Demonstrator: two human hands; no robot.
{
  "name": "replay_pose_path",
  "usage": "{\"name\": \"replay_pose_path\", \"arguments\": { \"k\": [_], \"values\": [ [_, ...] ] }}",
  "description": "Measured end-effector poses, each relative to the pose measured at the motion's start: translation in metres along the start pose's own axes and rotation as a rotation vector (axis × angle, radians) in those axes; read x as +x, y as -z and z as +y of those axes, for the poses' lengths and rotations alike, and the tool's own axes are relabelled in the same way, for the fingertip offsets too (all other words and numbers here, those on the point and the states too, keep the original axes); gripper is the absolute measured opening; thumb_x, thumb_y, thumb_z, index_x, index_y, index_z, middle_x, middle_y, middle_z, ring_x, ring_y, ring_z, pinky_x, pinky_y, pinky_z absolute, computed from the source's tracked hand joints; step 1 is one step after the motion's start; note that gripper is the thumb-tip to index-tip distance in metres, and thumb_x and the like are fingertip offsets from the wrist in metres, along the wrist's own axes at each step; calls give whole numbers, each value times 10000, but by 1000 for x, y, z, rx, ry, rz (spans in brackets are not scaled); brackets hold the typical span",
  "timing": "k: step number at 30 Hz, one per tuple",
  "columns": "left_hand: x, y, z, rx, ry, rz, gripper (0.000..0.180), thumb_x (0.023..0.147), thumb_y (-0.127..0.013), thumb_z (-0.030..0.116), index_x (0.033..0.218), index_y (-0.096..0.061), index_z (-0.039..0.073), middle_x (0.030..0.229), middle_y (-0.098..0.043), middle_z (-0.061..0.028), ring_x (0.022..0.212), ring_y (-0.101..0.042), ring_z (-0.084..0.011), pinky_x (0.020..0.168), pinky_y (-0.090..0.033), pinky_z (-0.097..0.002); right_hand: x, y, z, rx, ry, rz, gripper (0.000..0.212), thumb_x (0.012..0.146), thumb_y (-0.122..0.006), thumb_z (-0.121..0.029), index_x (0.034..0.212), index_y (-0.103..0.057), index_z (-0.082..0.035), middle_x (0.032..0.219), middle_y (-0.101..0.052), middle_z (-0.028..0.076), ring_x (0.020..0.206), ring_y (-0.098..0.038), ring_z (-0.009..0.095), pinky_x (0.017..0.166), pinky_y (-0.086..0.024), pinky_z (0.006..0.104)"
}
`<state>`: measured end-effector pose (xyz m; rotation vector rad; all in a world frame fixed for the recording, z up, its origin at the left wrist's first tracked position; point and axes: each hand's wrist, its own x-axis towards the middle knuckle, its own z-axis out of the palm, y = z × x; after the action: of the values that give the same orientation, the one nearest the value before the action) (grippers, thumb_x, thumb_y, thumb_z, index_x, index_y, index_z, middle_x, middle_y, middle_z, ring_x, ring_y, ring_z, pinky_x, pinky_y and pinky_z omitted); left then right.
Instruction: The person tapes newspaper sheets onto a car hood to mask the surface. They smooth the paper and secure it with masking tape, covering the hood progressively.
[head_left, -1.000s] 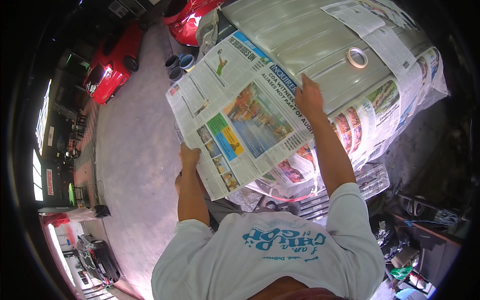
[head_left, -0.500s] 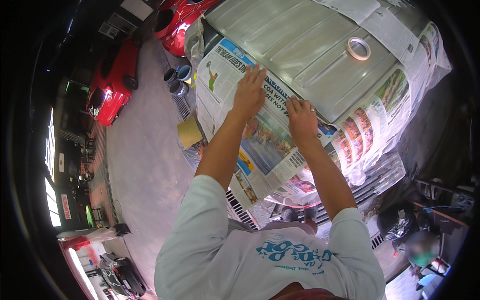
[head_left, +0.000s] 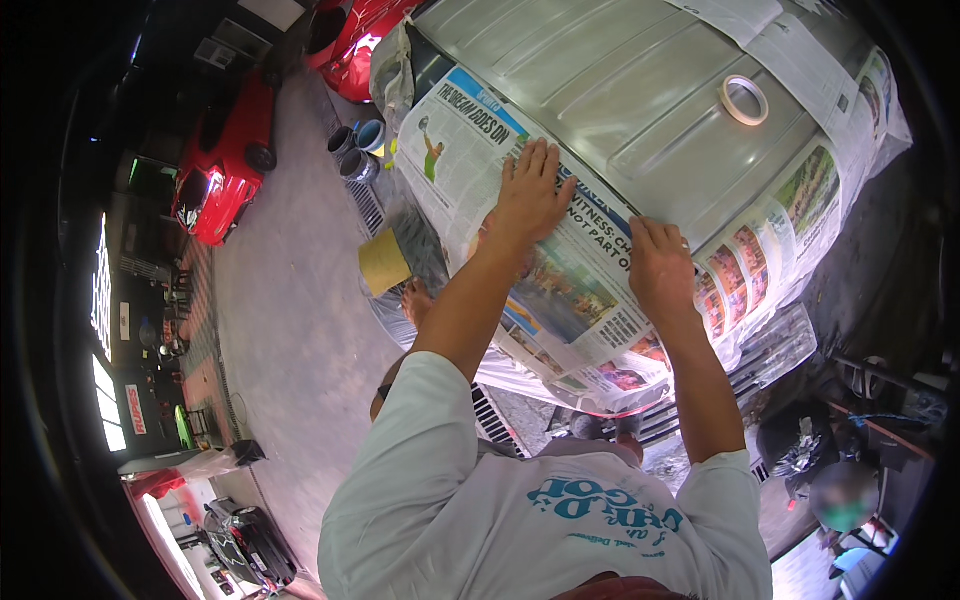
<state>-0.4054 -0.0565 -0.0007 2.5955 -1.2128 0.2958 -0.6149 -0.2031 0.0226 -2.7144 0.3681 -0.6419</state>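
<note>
A sheet of newspaper (head_left: 450, 165) lies along the edge of a vehicle's grey ribbed metal roof (head_left: 600, 75). My left hand (head_left: 538, 195) rests flat on the paper near its upper edge, fingers stretched toward the roof. Farther right, my right hand (head_left: 662, 268) touches the same edge, its fingers slightly bent and lying on the sheet's right end. A ring on that hand shows. Neither hand is wrapped round anything. On the roof, beyond my right hand, sits a pale roll of masking tape (head_left: 745, 121).
More newspaper (head_left: 765, 255) and clear plastic cover the vehicle's right side. Several buckets (head_left: 358, 166) stand on the floor at left, near red cars (head_left: 225, 185). A bare foot (head_left: 416, 300) is beside a tan cylinder (head_left: 383, 262). Another person (head_left: 843, 500) is at lower right.
Both hands have shifted right along the roof edge, and the newspaper sheet has moved right with them. Its lower corner lies closer against the vehicle. The whole view has also shifted slightly.
</note>
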Motion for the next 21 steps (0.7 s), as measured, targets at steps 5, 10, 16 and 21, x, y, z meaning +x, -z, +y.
{"name": "replay_pose_path", "arguments": {
  "k": [5,10,16,21],
  "values": [
    [23,35,0,-85,12,-81,599,1048,-535,399,1511,-474,24,1572,-465,-215,1496,-384,-393,1201,-307,-581,-7,-9,2,13,15,7,399,819,-681,-11,1215,-694,-58,1186,-701,82,1098,-641,299,925,-548,443],
    [43,9,-46,48,-24,3,635,1074,-443,438,1570,-425,42,1652,-387,-189,1551,-306,-394,1241,-257,-576,-5,-10,-11,-49,-13,-2,364,817,-672,5,1178,-709,-30,1246,-677,91,1117,-633,307,926,-540,452],
    [40,-5,-55,38,9,-59,665,1085,-403,473,1599,-392,51,1669,-372,-171,1569,-277,-386,1255,-212,-596,-5,-13,-14,-91,1,67,334,848,-663,20,1178,-707,-13,1315,-660,115,1186,-617,323,965,-515,479],
    [36,-12,-57,7,8,4,673,1084,-409,488,1594,-397,49,1662,-384,-176,1560,-299,-384,1252,-209,-602,2,-1,-22,-74,-9,56,319,878,-668,43,1196,-681,16,1290,-667,173,1161,-619,381,960,-531,479]
  ]
}}
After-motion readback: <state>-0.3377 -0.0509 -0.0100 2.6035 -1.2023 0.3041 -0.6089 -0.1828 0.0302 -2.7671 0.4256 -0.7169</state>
